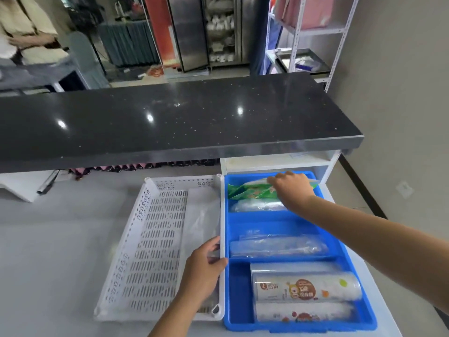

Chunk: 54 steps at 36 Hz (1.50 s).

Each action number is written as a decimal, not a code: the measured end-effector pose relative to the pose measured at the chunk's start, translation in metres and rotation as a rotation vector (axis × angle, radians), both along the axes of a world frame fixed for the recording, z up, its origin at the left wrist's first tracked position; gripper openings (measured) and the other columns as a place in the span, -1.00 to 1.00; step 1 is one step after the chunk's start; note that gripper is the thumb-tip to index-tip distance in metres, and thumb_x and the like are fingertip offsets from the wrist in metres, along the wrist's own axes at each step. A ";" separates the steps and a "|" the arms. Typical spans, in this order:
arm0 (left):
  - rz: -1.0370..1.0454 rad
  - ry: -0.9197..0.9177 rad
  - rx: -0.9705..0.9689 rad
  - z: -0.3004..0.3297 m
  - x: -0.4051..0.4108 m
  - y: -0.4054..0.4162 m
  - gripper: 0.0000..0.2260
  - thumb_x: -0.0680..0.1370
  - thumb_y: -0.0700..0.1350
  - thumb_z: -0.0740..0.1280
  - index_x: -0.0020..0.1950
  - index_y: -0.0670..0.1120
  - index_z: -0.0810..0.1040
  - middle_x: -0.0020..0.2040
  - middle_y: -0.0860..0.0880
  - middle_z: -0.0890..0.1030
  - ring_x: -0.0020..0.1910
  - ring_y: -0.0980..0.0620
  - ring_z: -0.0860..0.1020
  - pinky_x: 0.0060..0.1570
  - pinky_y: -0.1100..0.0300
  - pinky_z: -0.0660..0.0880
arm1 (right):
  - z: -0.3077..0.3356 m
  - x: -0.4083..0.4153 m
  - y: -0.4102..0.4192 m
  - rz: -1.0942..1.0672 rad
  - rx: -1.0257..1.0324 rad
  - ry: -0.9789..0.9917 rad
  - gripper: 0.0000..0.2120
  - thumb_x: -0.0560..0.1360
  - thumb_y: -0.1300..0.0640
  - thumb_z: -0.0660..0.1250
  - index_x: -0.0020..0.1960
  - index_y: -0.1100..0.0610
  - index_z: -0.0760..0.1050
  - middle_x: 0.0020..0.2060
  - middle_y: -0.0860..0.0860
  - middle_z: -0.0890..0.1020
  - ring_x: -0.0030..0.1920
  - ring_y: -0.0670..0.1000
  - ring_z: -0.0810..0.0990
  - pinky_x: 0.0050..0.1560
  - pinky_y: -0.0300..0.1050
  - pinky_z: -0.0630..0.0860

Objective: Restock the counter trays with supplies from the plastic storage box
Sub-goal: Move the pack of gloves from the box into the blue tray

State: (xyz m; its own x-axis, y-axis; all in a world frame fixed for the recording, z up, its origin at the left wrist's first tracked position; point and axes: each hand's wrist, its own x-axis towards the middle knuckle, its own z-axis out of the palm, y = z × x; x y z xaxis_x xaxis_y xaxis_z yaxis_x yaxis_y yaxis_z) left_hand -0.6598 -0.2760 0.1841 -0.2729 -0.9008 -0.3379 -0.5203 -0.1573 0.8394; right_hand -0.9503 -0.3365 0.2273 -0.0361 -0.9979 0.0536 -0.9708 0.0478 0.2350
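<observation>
A white perforated tray (155, 244) lies on the grey counter beside a blue divided tray (286, 217). My left hand (204, 268) grips the white tray's right rim, thumb over the edge, next to clear plastic packs (201, 215) inside it. My right hand (291, 188) reaches into the blue tray's far compartment and holds a green packet (252, 190), which sits above a clear pack (257, 206). The middle compartment holds clear bags (279, 246). The near compartment holds two printed rolls (306, 287). No storage box is in view.
A black stone counter top (170, 117) overhangs the work surface at the back. A white shelf unit (279, 161) stands behind the blue tray. Metal racking (306, 45) is at the far right. A person (26, 32) stands at the far left.
</observation>
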 end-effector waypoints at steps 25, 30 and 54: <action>0.088 0.042 0.040 -0.003 -0.001 0.007 -0.51 0.54 -0.20 0.44 0.40 0.20 0.49 0.19 0.21 0.64 0.01 0.22 0.66 0.13 0.15 0.61 | -0.043 0.016 0.017 -0.135 0.090 -0.408 -0.37 0.57 -0.31 0.03 0.57 -0.25 -0.12 0.61 -0.03 -0.10 0.58 0.17 -0.21 0.43 0.45 -0.13; 0.095 0.038 0.064 0.002 -0.004 0.010 -0.50 0.56 -0.22 0.42 0.43 0.16 0.47 0.20 0.20 0.63 0.05 0.19 0.66 0.20 0.07 0.59 | -0.057 0.014 0.011 -0.170 0.067 -0.429 -0.36 0.51 -0.43 -0.11 0.54 -0.33 -0.17 0.61 -0.04 -0.19 0.56 0.16 -0.35 0.41 0.51 -0.16; 0.138 0.263 -0.087 0.067 0.156 0.059 -0.68 0.49 0.04 0.42 0.21 0.34 0.56 0.23 0.22 0.63 0.22 0.28 0.57 0.24 0.21 0.52 | 0.045 0.241 0.134 0.128 0.127 -0.971 -0.47 0.53 -0.17 0.30 0.47 -0.11 0.35 0.55 -0.07 0.24 0.57 -0.03 0.11 0.53 0.09 0.11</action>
State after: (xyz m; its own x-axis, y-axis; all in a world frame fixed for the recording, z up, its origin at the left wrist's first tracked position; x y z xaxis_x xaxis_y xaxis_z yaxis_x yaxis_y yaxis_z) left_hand -0.5043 -0.2173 0.2510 -0.2134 -0.9579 -0.1923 -0.2626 -0.1333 0.9557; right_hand -0.7098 -0.2030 0.2726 0.1010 -0.9937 -0.0495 -0.7406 -0.0418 -0.6706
